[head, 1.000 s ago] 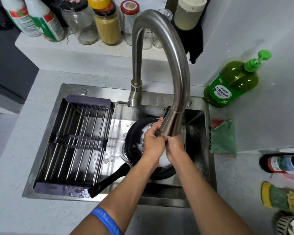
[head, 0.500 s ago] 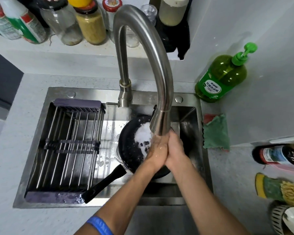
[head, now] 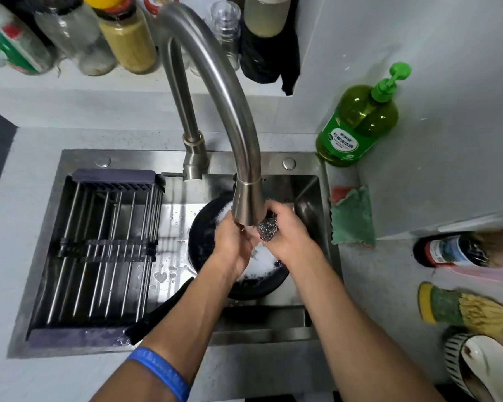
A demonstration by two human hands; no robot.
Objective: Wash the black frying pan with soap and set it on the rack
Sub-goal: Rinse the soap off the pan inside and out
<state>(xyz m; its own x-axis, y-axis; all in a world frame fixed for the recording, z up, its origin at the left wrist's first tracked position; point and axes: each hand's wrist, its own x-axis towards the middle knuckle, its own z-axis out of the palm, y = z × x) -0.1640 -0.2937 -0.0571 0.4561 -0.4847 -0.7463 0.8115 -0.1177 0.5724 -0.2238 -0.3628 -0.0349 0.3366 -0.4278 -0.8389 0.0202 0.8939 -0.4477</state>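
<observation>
Now right hand (head: pixel 288 236) grips steel scourer (head: pixel 267 229) under faucet (head: pixel 246 207); left hand (head: pixel 233 242) cupped, relaxed, above frying pan (head: pixel 204 236).

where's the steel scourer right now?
Head view: the steel scourer is held in the right hand, just under the faucet spout and above the soapy black frying pan in the sink's right half.

My hands, pressed palm to palm 0.5 s ago, are now parted under the tap: my right hand (head: pixel 288 236) grips the steel scourer (head: pixel 268 227), newly in view, and my left hand (head: pixel 233 242) sits just beside it.
</observation>
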